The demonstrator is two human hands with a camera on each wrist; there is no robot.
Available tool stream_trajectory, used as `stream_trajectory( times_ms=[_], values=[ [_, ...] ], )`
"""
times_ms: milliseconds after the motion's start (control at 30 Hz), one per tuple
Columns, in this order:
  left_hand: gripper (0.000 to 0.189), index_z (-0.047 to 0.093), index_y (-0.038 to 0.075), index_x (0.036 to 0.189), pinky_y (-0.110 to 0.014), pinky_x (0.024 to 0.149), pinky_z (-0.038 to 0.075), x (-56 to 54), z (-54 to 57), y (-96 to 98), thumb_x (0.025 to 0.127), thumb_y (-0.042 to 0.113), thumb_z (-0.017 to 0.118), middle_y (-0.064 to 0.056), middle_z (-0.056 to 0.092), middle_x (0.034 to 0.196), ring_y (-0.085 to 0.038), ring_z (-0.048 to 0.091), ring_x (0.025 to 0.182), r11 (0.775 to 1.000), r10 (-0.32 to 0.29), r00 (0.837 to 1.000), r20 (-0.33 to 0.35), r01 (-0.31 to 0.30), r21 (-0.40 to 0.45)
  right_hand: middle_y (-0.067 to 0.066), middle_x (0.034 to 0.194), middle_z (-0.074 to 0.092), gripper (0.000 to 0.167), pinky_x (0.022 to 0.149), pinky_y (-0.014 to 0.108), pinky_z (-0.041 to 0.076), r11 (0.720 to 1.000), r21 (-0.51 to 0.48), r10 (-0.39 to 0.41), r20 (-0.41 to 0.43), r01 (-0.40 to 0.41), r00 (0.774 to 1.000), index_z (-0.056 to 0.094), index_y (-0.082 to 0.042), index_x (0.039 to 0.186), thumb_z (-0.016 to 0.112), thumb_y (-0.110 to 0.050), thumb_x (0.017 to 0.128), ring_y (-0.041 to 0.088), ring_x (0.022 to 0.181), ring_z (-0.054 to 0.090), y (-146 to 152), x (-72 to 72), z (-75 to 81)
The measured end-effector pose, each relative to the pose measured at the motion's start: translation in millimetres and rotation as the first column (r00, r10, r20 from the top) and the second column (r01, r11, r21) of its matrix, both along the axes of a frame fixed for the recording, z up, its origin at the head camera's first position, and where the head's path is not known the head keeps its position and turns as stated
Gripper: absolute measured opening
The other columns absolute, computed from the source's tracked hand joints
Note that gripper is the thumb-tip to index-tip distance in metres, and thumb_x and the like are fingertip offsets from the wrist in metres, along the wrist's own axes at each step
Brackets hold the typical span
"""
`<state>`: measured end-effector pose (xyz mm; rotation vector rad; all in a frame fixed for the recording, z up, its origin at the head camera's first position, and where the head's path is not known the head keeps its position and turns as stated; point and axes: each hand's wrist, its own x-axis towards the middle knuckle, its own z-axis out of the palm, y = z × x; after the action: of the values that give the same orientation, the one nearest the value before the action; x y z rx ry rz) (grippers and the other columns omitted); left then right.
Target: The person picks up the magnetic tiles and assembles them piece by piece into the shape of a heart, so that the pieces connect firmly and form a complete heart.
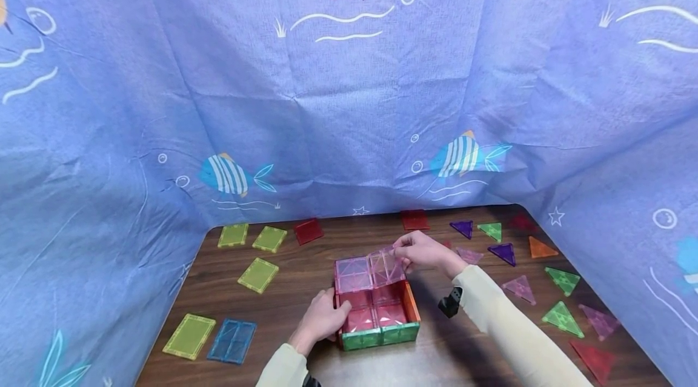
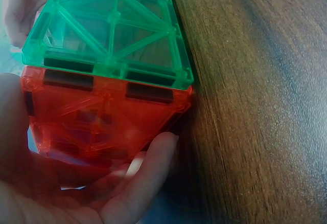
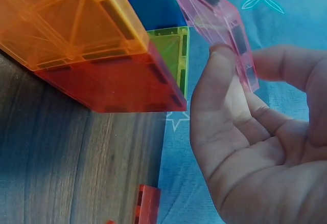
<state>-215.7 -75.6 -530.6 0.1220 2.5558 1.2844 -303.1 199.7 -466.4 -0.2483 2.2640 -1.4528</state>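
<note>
A low box of translucent magnetic tiles stands on the table, its front made of green tiles (image 1: 362,339) and its right side of orange ones (image 1: 411,303). My left hand (image 1: 323,314) grips the box's left side, a red-orange tile (image 2: 102,119), with the thumb over the rim. My right hand (image 1: 426,252) pinches a pink square tile (image 3: 225,22) between thumb and finger. That tile slopes upward toward the hand, its left edge against another pink tile (image 1: 353,275) lying across the back part of the box top. Through the uncovered front part, the red-pink inside shows.
At left lie several yellow-green square tiles (image 1: 259,275), a large yellow-green one (image 1: 189,336) and a blue tile (image 1: 232,341). Red squares (image 1: 308,231) are at the back. Triangles in purple (image 1: 503,253), green (image 1: 563,318), pink, orange and red (image 1: 593,360) spread along the right. A blue curtain (image 1: 349,102) surrounds the table.
</note>
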Motion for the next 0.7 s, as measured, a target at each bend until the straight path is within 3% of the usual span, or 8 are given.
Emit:
stream_trajectory(
  times_ms=[400, 700],
  values=[
    [0.046, 0.057, -0.005, 0.126, -0.037, 0.045, 0.054, 0.3, 1.8, 0.3, 0.094, 0.028, 0.062, -0.015, 0.055, 0.102, -0.021, 0.057, 0.069, 1.000, -0.008, 1.000, 0.005, 0.008, 0.004, 0.007, 0.078, 0.059, 0.022, 0.060, 0.041, 0.059, 0.995, 0.103, 0.007, -0.125, 0.006, 0.992, 0.062, 0.003, 0.116, 0.060, -0.008, 0.097, 0.014, 0.059, 0.058, -3.4, 4.6, -5.3],
    [0.046, 0.057, -0.005, 0.126, -0.035, 0.045, 0.054, 0.6, 1.7, 0.5, 0.094, 0.027, 0.061, -0.015, 0.055, 0.103, -0.020, 0.057, 0.069, 1.000, -0.003, 1.000, 0.006, 0.003, 0.004, 0.003, 0.066, 0.062, 0.016, 0.052, 0.036, 0.055, 0.972, 0.236, 0.060, -0.281, 0.008, 0.958, 0.067, -0.002, 0.110, 0.064, -0.006, 0.095, 0.013, 0.051, 0.059, -5.8, 7.7, -2.8]
  ],
)
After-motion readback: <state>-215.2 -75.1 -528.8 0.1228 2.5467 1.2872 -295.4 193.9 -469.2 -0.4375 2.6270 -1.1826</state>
